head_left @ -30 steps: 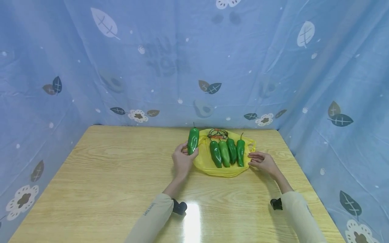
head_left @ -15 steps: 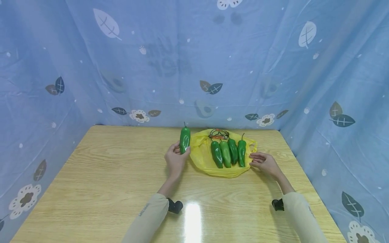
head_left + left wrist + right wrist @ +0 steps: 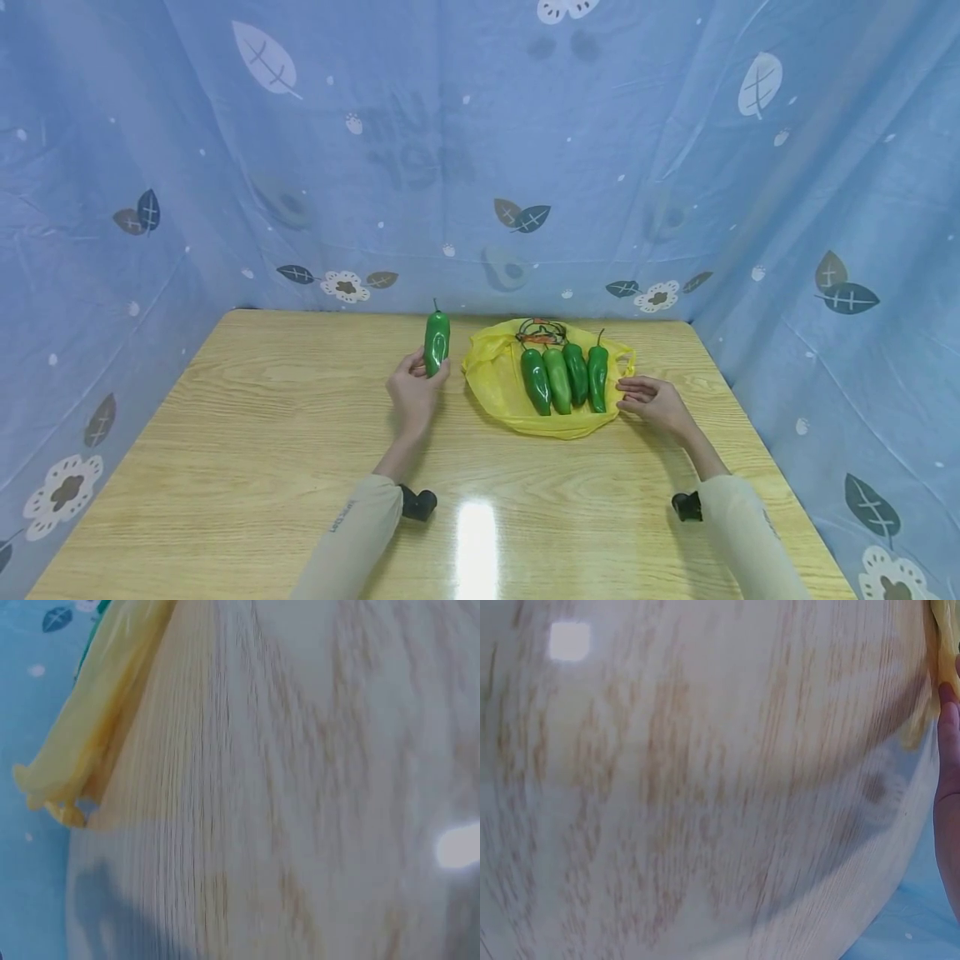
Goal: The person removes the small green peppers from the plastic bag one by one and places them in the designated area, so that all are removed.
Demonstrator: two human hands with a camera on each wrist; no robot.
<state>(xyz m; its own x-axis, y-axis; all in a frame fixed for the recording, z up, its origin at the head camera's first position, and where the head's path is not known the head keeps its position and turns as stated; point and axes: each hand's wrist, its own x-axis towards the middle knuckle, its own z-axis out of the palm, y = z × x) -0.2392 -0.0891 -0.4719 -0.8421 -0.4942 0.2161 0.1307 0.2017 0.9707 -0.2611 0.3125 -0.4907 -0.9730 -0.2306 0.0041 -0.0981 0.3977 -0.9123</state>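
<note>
In the head view my left hand (image 3: 414, 392) grips a glossy green pepper (image 3: 437, 342) by its lower part, stem pointing up, just left of a yellow plastic bag (image 3: 504, 398). Spread on the table, the bag carries several more green peppers (image 3: 557, 379) lying side by side. Fingers and thumb of my right hand (image 3: 654, 404) pinch the bag's right edge, beside the rightmost pepper (image 3: 597, 377). The right wrist view catches that hand (image 3: 949, 750) at the yellow plastic (image 3: 946, 637). Only the bag's side (image 3: 105, 712) appears in the left wrist view; the left hand is out of frame there.
A wooden table (image 3: 262, 433) spans the area under both arms. Behind it and along both sides hangs a blue patterned curtain (image 3: 390, 150). A bright light reflection lies on the tabletop near the front.
My left hand has carried its pepper leftward, from over the bag's left edge to a spot beside it. My right hand stays at the bag's right edge.
</note>
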